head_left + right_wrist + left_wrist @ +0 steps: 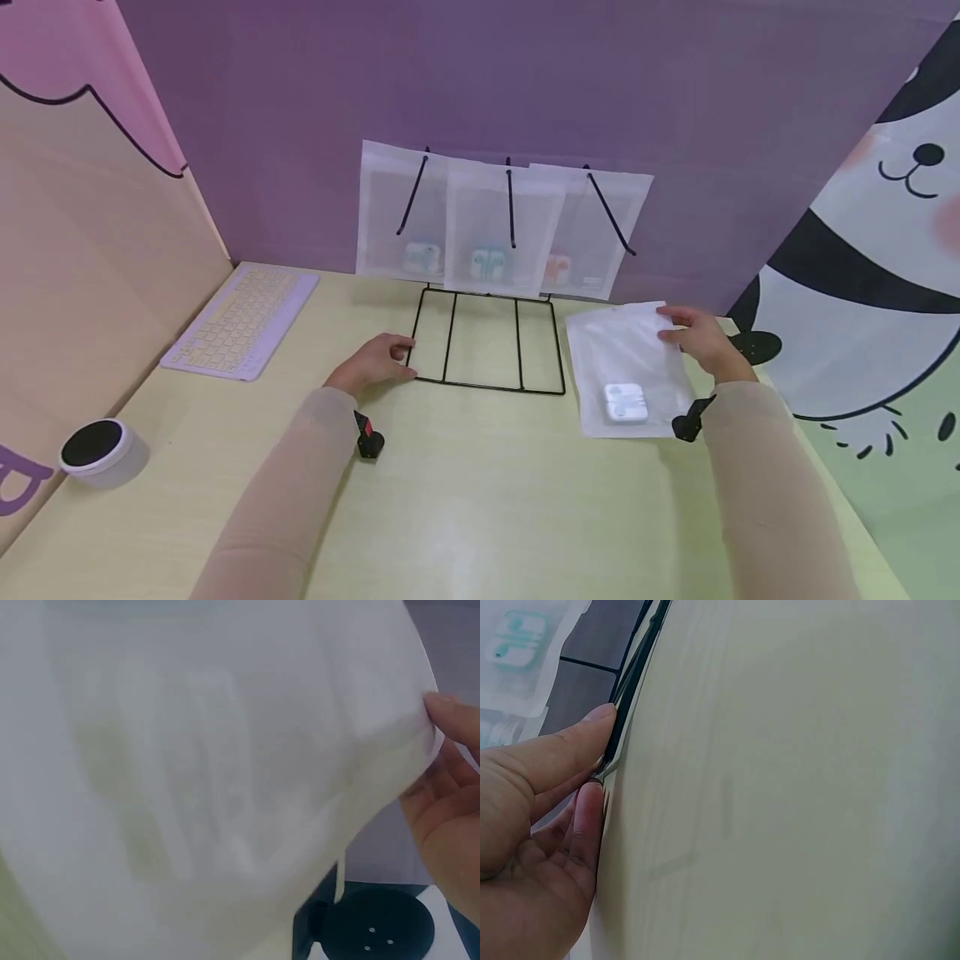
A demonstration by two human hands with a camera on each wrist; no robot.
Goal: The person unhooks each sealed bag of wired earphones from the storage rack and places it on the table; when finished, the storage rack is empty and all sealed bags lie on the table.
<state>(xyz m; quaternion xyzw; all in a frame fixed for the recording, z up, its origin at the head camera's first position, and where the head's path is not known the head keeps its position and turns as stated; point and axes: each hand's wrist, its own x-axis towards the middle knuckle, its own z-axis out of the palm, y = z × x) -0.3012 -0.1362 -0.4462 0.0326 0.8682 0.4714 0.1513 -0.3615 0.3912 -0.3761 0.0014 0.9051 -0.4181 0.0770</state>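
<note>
Right wrist: pouch and right hand cropped.

Before me I see a long left sleeve and right sleeve, both of pinkish beige. At the left one's end sits a small black device with a red mark; at the right, a second black device. The fingers are bare.

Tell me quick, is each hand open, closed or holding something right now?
Left hand: holding the black wire rack by its base's near left corner.
Right hand: pinching the translucent white pouch at its far right corner.
</note>
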